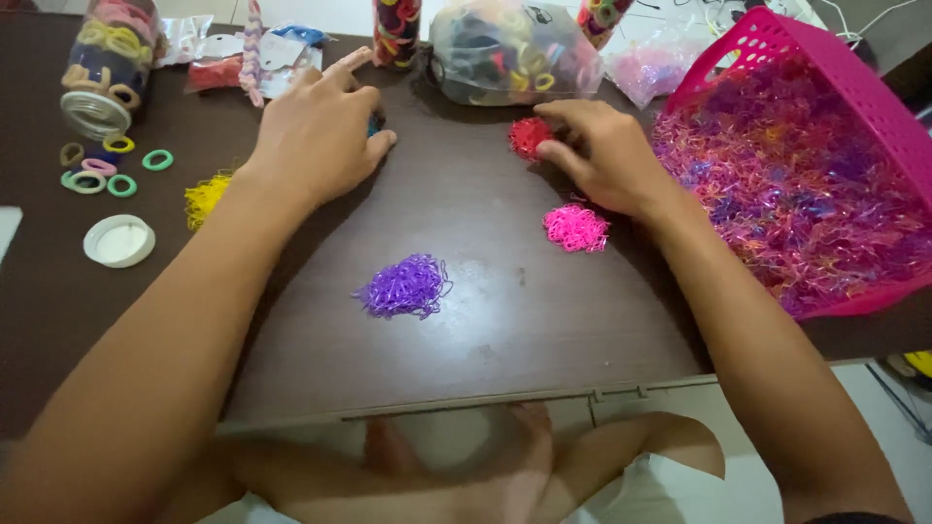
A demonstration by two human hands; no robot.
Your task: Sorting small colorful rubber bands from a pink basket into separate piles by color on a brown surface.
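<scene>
Purple band heap [405, 287] nearest; right hand [607, 155] touching red heap [529, 137].

On the dark brown table [505, 320], the right hand [602, 150] pinches a red pile of tiny elastic bands [529, 136] — the left hand [320, 131] rests palm-down, covering something dark. Pink pile [576, 228] and purple pile [406, 286] lie nearby — beside a tilted magenta basket [777, 44] of mixed bands.

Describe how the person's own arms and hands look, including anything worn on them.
Both forearms are bare, with no sleeves in view. The left hand and right hand wear no gloves, and no rings, watch or bracelets show. Fingers are uncovered.
</scene>
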